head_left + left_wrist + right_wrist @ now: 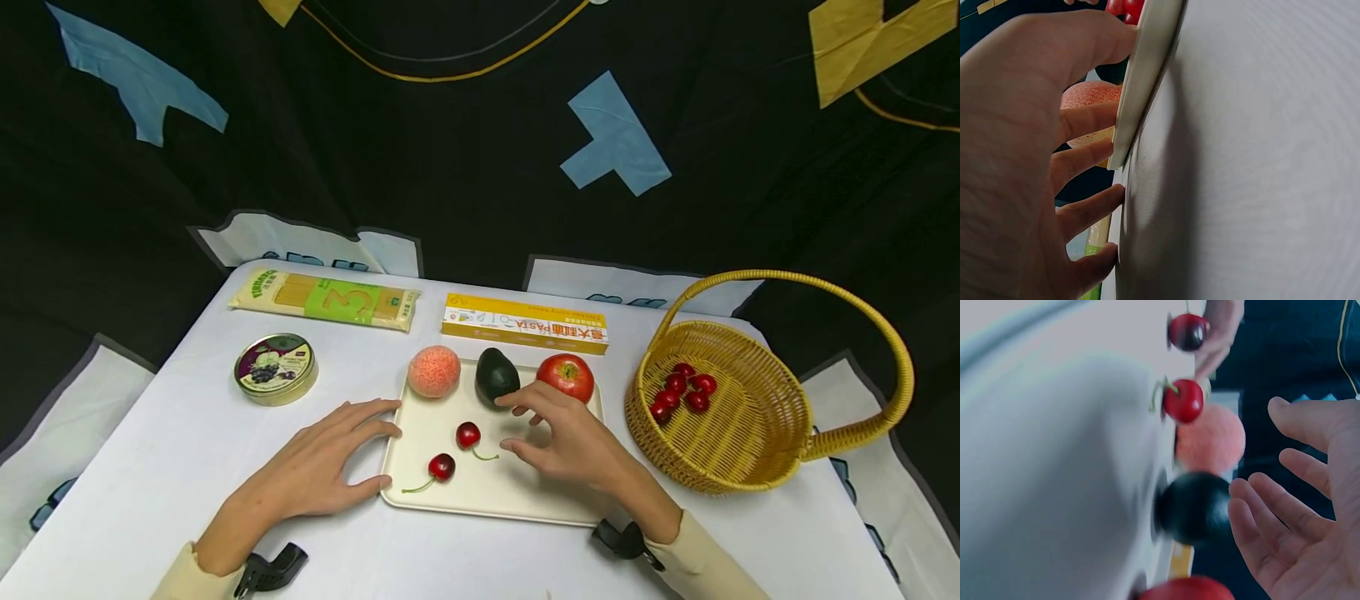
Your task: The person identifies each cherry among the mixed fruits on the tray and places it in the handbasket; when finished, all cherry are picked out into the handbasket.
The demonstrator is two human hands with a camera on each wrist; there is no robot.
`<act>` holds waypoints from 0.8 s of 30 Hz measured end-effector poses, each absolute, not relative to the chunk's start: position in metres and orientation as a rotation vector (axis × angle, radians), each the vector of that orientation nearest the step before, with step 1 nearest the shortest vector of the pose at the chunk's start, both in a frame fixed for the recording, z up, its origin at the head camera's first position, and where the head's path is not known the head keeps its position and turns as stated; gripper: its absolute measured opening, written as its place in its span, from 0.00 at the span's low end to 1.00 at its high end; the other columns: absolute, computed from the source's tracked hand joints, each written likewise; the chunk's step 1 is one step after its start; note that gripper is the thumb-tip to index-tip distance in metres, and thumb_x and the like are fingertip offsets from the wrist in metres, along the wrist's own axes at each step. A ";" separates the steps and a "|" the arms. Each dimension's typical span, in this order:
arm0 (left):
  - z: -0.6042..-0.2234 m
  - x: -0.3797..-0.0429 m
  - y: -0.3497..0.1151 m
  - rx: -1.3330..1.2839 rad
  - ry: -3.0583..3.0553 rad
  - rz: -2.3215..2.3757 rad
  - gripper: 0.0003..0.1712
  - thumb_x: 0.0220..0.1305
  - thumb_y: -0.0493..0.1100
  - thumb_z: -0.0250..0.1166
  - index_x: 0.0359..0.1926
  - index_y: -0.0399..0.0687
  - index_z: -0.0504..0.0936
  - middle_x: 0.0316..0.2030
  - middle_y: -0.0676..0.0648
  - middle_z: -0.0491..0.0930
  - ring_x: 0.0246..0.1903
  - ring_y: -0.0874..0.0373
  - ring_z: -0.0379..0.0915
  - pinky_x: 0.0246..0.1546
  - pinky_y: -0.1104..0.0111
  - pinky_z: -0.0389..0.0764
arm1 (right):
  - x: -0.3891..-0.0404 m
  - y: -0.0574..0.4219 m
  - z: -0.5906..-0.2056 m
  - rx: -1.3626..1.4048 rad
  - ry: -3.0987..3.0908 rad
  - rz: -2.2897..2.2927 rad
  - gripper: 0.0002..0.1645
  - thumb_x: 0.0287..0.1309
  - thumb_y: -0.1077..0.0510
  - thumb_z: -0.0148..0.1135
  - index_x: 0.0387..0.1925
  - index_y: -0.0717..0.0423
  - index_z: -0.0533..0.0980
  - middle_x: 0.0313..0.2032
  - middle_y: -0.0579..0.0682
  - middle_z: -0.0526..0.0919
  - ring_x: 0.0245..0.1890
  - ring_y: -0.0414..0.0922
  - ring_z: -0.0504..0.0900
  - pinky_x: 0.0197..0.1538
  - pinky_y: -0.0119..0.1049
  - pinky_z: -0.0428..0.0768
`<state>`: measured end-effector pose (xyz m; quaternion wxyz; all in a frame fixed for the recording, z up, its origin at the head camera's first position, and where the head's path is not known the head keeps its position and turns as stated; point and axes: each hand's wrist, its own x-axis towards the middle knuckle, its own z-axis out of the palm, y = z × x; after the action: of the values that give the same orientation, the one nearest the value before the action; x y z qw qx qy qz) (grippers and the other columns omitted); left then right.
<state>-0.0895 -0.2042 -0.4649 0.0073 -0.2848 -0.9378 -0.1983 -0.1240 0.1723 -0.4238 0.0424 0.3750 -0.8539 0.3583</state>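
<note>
A cream tray (517,500) holds two stemmed cherries, one (468,435) near the middle and a darker one (442,467) closer to the front left. Along its back edge sit a pink peach (434,372), a dark green avocado (496,377) and a red apple (566,377). My left hand (322,458) touches the tray's left rim with fingers spread; in the left wrist view the thumb and some fingertips meet the rim. Over the tray's right side hovers my right hand (562,433), fingers loosely bent, nothing between them. Its fingertips are near the avocado.
At the right stands a yellow wicker basket (750,425) with a tall handle and several cherries (678,390) inside. Behind the tray lies a pasta box (525,323). A spaghetti packet (326,297) and a round tin (276,369) lie at the back left.
</note>
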 end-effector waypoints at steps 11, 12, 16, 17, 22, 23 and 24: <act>-0.465 -0.090 -0.204 -0.883 -2.937 -0.612 0.30 0.60 0.61 0.78 0.62 0.63 0.83 0.79 0.54 0.68 0.77 0.50 0.65 0.80 0.43 0.64 | -0.124 0.138 -0.437 1.145 -2.798 0.942 0.27 0.61 0.51 0.80 0.61 0.45 0.83 0.49 0.45 0.85 0.35 0.41 0.83 0.36 0.27 0.81; -0.464 -0.091 -0.204 -0.884 -2.937 -0.610 0.30 0.60 0.61 0.78 0.62 0.63 0.83 0.79 0.54 0.68 0.77 0.50 0.65 0.80 0.43 0.64 | -0.124 0.136 -0.438 1.143 -2.802 0.929 0.27 0.61 0.51 0.80 0.61 0.45 0.83 0.48 0.44 0.85 0.35 0.41 0.82 0.35 0.27 0.80; -0.463 -0.091 -0.204 -0.884 -2.935 -0.614 0.31 0.60 0.61 0.78 0.62 0.63 0.83 0.79 0.55 0.68 0.77 0.51 0.64 0.80 0.44 0.64 | -0.125 0.130 -0.441 1.145 -2.803 0.887 0.24 0.60 0.51 0.80 0.58 0.43 0.85 0.49 0.40 0.84 0.34 0.39 0.81 0.33 0.27 0.79; -0.463 -0.091 -0.204 -0.885 -2.936 -0.615 0.31 0.60 0.61 0.78 0.62 0.63 0.83 0.79 0.55 0.68 0.77 0.51 0.65 0.80 0.44 0.64 | -0.125 0.128 -0.442 1.148 -2.806 0.880 0.23 0.61 0.51 0.80 0.57 0.43 0.86 0.49 0.39 0.84 0.34 0.38 0.80 0.34 0.27 0.78; -0.464 -0.090 -0.204 -0.882 -2.946 -0.615 0.31 0.60 0.61 0.78 0.63 0.63 0.83 0.79 0.55 0.68 0.77 0.50 0.65 0.80 0.44 0.64 | -0.122 0.124 -0.445 1.158 -2.831 0.891 0.19 0.62 0.53 0.79 0.55 0.42 0.87 0.50 0.37 0.82 0.30 0.37 0.79 0.33 0.26 0.78; -0.464 -0.090 -0.204 -0.882 -2.947 -0.619 0.30 0.60 0.61 0.78 0.63 0.63 0.83 0.79 0.55 0.68 0.77 0.50 0.65 0.80 0.44 0.64 | -0.121 0.123 -0.446 1.158 -2.835 0.897 0.19 0.62 0.53 0.78 0.54 0.43 0.87 0.49 0.37 0.82 0.30 0.36 0.78 0.33 0.25 0.78; -0.465 -0.089 -0.205 -0.880 -2.947 -0.624 0.30 0.60 0.61 0.78 0.63 0.63 0.83 0.79 0.55 0.68 0.77 0.50 0.65 0.80 0.44 0.64 | -0.121 0.123 -0.446 1.158 -2.839 0.905 0.18 0.62 0.54 0.78 0.53 0.43 0.87 0.49 0.38 0.82 0.29 0.36 0.78 0.33 0.25 0.78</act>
<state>-0.0894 -0.2045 -0.4647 0.0019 -0.2803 -0.9391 -0.1988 -0.1207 0.1228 -0.4465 -0.0277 0.3622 -0.8876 0.2831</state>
